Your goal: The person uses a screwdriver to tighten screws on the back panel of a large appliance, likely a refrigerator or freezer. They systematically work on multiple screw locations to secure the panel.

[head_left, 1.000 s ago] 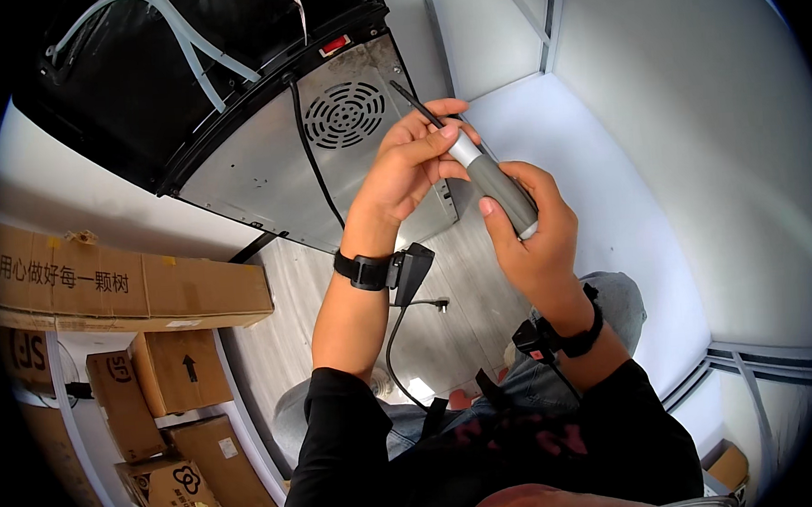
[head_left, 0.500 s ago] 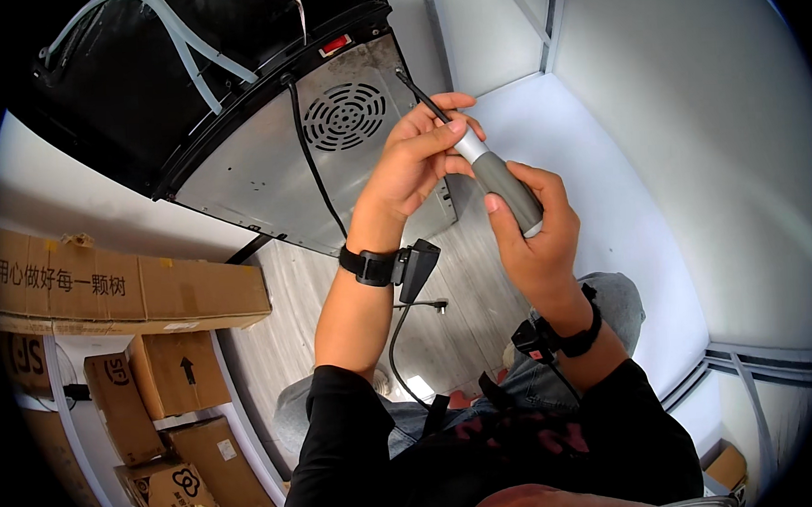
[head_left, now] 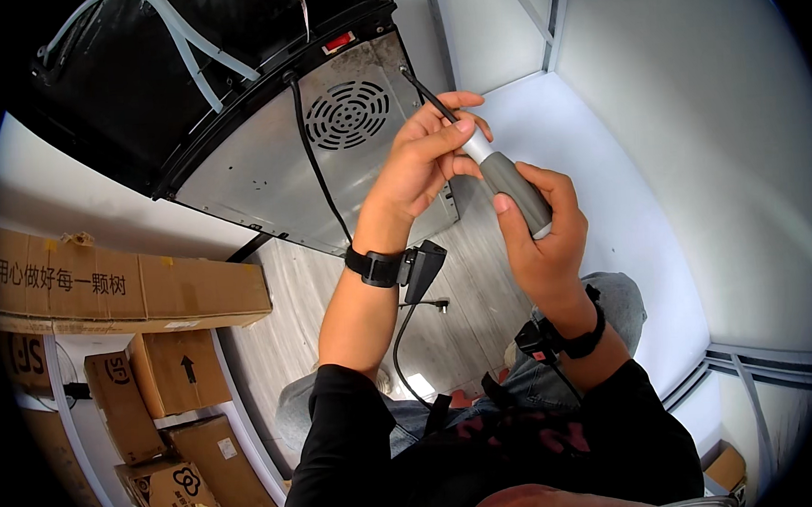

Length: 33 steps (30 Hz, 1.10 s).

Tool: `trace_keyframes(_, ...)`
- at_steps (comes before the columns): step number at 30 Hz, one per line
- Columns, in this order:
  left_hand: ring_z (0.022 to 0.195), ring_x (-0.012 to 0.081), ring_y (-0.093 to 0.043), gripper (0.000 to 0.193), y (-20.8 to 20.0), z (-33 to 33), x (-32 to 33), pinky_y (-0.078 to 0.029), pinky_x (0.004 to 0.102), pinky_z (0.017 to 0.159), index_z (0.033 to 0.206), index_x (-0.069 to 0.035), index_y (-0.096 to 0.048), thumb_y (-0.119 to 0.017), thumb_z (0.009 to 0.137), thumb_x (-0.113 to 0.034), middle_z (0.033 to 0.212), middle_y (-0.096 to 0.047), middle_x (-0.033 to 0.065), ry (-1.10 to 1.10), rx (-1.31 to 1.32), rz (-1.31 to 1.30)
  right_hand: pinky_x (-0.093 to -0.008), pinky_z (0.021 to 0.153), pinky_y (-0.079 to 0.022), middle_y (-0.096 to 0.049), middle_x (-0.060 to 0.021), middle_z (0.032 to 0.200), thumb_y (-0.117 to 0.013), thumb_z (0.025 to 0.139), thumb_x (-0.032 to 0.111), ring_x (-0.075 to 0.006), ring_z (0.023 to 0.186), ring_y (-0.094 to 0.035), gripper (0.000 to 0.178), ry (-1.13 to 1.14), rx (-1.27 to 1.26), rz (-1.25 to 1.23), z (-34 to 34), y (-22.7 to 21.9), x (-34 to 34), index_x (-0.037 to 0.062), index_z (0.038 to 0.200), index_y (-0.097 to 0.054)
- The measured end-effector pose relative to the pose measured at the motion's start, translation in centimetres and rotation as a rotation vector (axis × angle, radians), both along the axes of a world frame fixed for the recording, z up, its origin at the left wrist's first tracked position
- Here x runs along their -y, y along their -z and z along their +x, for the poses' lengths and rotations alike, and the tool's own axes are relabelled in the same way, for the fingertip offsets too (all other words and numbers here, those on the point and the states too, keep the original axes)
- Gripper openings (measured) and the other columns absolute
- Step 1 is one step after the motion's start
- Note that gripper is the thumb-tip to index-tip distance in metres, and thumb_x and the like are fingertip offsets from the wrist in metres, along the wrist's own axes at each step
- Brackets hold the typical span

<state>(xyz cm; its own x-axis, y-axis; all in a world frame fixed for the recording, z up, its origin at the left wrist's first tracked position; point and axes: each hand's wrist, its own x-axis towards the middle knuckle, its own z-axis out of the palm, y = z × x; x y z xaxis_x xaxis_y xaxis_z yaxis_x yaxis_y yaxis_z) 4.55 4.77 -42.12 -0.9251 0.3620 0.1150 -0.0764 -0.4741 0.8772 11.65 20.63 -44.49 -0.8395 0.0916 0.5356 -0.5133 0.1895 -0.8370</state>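
Observation:
Both my hands hold a screwdriver (head_left: 512,184) with a thick grey handle, a silver collar and a long black shaft. The shaft slants up and left, its tip overlapping the upper right edge of a metal-backed appliance (head_left: 267,173); whether they touch I cannot tell. My left hand (head_left: 420,158) is closed round the silver collar and the base of the shaft, thumb on top. Lower and to the right, my right hand (head_left: 553,233) grips the handle's butt end between thumb and fingers.
The appliance has a round vent, a red switch (head_left: 338,43) and a black power cord (head_left: 313,162); pale tubes (head_left: 184,55) lie over its black part. Cardboard boxes (head_left: 186,372) fill a shelf at left. A plug (head_left: 441,306) lies on the floor. White panels stand at right.
Both hands and the screwdriver have shifted slightly to the right together. The grip of each hand looks the same.

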Motion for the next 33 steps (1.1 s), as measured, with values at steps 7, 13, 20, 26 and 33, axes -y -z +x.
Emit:
trace_keyframes(7, 0.079, 0.0161, -0.061, 0.034, 0.2, -0.2, -0.1, -0.057, 0.0275, 0.062, 0.119, 0.004, -0.044, -0.055, 0.090, -0.011, 0.090, -0.059, 0.0127, 0.005, 0.012, 0.034, -0.0292, 0.063, -0.051, -0.065, -0.0137, 0.086, -0.069, 0.079, 0.007, -0.0215, 0.073, -0.066, 0.031, 0.013, 0.003, 0.014, 0.0, 0.0, 0.0, 0.0015, 0.105, -0.054)
trace_keyframes(13, 0.081, 0.0182, -0.062, 0.040, 0.7, -0.6, 0.2, -0.056, 0.0296, 0.069, 0.122, 0.004, -0.042, -0.055, 0.090, -0.016, 0.095, -0.059, 0.0155, 0.043, -0.014, 0.029, -0.0295, 0.063, -0.051, -0.065, -0.0137, 0.086, -0.069, 0.079, 0.008, -0.0216, 0.073, -0.066, 0.030, 0.016, -0.013, 0.021, -0.1, 0.1, 0.0, 0.0013, 0.105, -0.054)
trace_keyframes(20, 0.078, 0.0162, -0.062, 0.039, 0.2, 0.0, 0.3, -0.056, 0.0265, 0.065, 0.120, 0.003, -0.046, -0.057, 0.090, -0.018, 0.093, -0.060, 0.0134, -0.025, 0.019, -0.036, -0.0312, 0.061, -0.051, -0.060, -0.0134, 0.092, -0.072, 0.075, 0.008, -0.0264, 0.074, -0.063, 0.036, 0.051, -0.156, 0.172, 0.0, 0.3, 0.2, 0.0034, 0.107, -0.056)
trace_keyframes(26, 0.076, 0.0143, -0.063, 0.037, -0.6, 1.1, 0.9, -0.056, 0.0253, 0.066, 0.118, 0.002, -0.049, -0.060, 0.089, -0.017, 0.094, -0.062, 0.0121, -0.050, 0.056, -0.246, -0.0302, 0.065, -0.049, -0.052, -0.0135, 0.099, -0.073, 0.071, 0.007, -0.0269, 0.076, -0.057, 0.043, 0.110, -0.276, 0.413, 0.2, 0.4, 0.0, 0.0034, 0.110, -0.054)
trace_keyframes(33, 0.080, 0.0157, -0.065, 0.040, -0.7, 1.2, 0.8, -0.057, 0.0257, 0.070, 0.123, 0.003, -0.045, -0.059, 0.088, -0.012, 0.099, -0.062, 0.0154, -0.035, 0.038, -0.041, -0.0345, 0.073, -0.049, -0.053, -0.0137, 0.105, -0.071, 0.070, 0.002, -0.0303, 0.089, -0.057, 0.050, -0.039, -0.130, 0.086, 0.2, -0.2, 0.0, 0.0037, 0.115, -0.050)
